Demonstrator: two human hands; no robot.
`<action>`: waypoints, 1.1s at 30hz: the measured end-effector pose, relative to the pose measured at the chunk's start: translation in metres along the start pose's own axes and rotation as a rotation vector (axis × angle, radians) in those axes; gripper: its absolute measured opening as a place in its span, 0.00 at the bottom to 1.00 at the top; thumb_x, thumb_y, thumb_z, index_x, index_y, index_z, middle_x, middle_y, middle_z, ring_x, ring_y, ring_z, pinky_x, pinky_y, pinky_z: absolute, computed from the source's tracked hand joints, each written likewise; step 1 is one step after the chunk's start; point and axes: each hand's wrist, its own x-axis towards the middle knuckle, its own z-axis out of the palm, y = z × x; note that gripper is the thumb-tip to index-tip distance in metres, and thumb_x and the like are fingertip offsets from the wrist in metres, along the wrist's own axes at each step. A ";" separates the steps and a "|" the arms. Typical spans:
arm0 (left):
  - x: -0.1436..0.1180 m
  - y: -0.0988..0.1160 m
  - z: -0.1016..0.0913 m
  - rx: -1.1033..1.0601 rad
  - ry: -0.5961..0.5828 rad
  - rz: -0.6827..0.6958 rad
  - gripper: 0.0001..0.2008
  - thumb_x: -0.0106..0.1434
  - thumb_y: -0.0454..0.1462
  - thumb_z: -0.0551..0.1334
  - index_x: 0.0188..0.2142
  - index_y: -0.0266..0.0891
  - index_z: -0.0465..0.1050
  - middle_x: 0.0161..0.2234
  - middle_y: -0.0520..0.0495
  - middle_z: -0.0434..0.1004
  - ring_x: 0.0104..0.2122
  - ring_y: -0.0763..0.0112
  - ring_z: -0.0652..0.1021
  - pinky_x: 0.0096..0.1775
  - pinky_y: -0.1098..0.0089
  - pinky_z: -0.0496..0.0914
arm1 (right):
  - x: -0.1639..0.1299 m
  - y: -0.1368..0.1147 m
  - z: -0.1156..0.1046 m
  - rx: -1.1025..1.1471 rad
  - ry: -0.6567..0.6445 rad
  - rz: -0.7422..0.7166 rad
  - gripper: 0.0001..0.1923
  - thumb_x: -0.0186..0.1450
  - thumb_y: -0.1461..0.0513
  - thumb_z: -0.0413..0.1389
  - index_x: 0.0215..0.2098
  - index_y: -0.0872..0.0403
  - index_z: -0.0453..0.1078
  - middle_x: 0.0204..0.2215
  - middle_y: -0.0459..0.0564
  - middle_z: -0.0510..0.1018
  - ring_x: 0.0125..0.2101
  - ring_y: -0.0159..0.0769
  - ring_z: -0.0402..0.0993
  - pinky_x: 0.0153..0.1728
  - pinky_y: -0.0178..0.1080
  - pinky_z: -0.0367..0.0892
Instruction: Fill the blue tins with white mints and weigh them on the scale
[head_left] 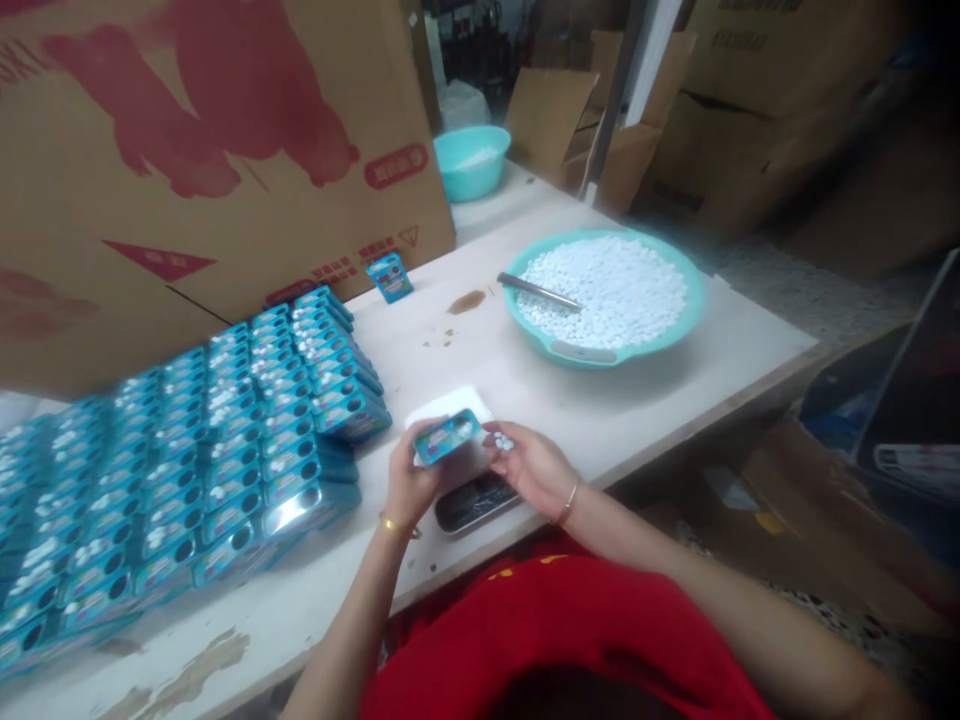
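1. Blue tin: a small flat box with a colourful lid, held above the near edge of the tabletop, tilted, over a small scale.
2. Left hand: grasps the blue tin from its left end, fingers curled round it; a thin bangle sits at the wrist.
3. Right hand: cupped just beside the tin's right end, with a few white tablets resting on its fingers; whether the fingertips touch the tin cannot be told.
4. Small scale: white platform and dark display, lying on the tabletop directly under both hands, at the near edge.
5. Stacked tins: many rows of like blue boxes, packed side by side and layered, filling the left part of the tabletop up to just beside the scale.
6. Large basin: turquoise, heaped with white tablets, toward the right far side; a metal scoop rests on the heap with its handle over the left rim.
7. Single tin: standing alone near the far edge, against a big cardboard box.
8. Small turquoise bowl: at the far corner, beyond the carton.
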 end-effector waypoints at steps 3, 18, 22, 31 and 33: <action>0.002 -0.012 0.008 -0.167 0.048 -0.190 0.21 0.52 0.37 0.67 0.45 0.40 0.67 0.40 0.47 0.75 0.40 0.64 0.76 0.44 0.64 0.71 | -0.001 -0.006 -0.012 -0.026 0.020 -0.026 0.04 0.59 0.66 0.55 0.32 0.60 0.72 0.24 0.49 0.73 0.22 0.26 0.67 0.19 0.27 0.61; 0.000 0.003 -0.044 -0.351 0.192 -0.071 0.23 0.62 0.49 0.58 0.51 0.37 0.67 0.43 0.39 0.74 0.42 0.63 0.77 0.46 0.60 0.71 | 0.026 -0.021 -0.098 -0.208 0.076 -0.122 0.13 0.51 0.61 0.67 0.32 0.56 0.72 0.22 0.44 0.74 0.20 0.23 0.65 0.17 0.26 0.56; -0.001 0.003 -0.049 -0.323 0.174 -0.067 0.22 0.62 0.47 0.59 0.51 0.37 0.66 0.43 0.40 0.74 0.40 0.64 0.77 0.45 0.62 0.72 | 0.026 -0.020 -0.098 -0.243 0.049 -0.134 0.15 0.50 0.59 0.67 0.33 0.56 0.72 0.23 0.44 0.74 0.20 0.23 0.65 0.17 0.27 0.55; 0.007 0.012 -0.050 -0.113 -0.002 -0.008 0.25 0.60 0.45 0.62 0.55 0.39 0.62 0.47 0.40 0.72 0.45 0.63 0.75 0.47 0.60 0.71 | 0.023 -0.018 -0.095 -0.260 0.065 -0.155 0.16 0.48 0.58 0.69 0.32 0.56 0.73 0.23 0.44 0.74 0.20 0.23 0.64 0.17 0.27 0.55; 0.014 0.022 -0.050 0.067 -0.103 0.054 0.31 0.56 0.46 0.66 0.56 0.41 0.61 0.49 0.39 0.70 0.48 0.59 0.73 0.49 0.58 0.69 | 0.023 -0.017 -0.095 -0.266 0.075 -0.163 0.16 0.48 0.58 0.69 0.32 0.55 0.73 0.23 0.44 0.73 0.20 0.24 0.64 0.17 0.27 0.55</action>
